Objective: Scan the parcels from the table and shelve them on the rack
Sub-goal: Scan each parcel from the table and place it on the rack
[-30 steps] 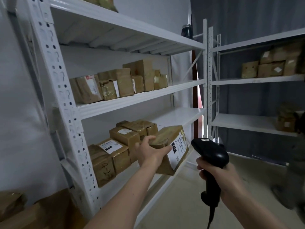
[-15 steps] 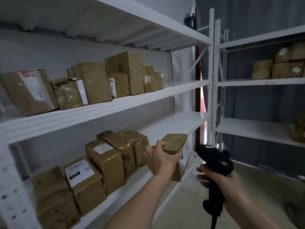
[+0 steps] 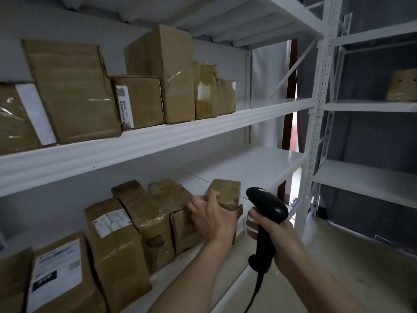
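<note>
Head view, left hand (image 3: 214,219) gripping parcel (image 3: 225,194) upright on lower rack shelf (image 3: 248,163), long axis seemingly vertical, label face now turned away, closer to neighbouring boxes (image 3: 167,213) than before, right hand (image 3: 277,233) clasping scanner (image 3: 266,204).

White steel rack (image 3: 317,91) with perforated uprights, several tiers. Middle shelf board (image 3: 158,141) carries a row of brown cardboard boxes (image 3: 72,89), taped, some with white labels, packed side by side; the tallest carton (image 3: 167,73) stands toward the right end of the row. Lower white shelf (image 3: 248,168) holds a second row of tape-wrapped brown parcels (image 3: 117,240), touching one another; the small brown parcel (image 3: 226,194) is at the row's right end. To its right, the board is bare. A neighbouring white rack (image 3: 370,107) holds one tan box (image 3: 402,86). Pale floor (image 3: 361,276) below.
</note>
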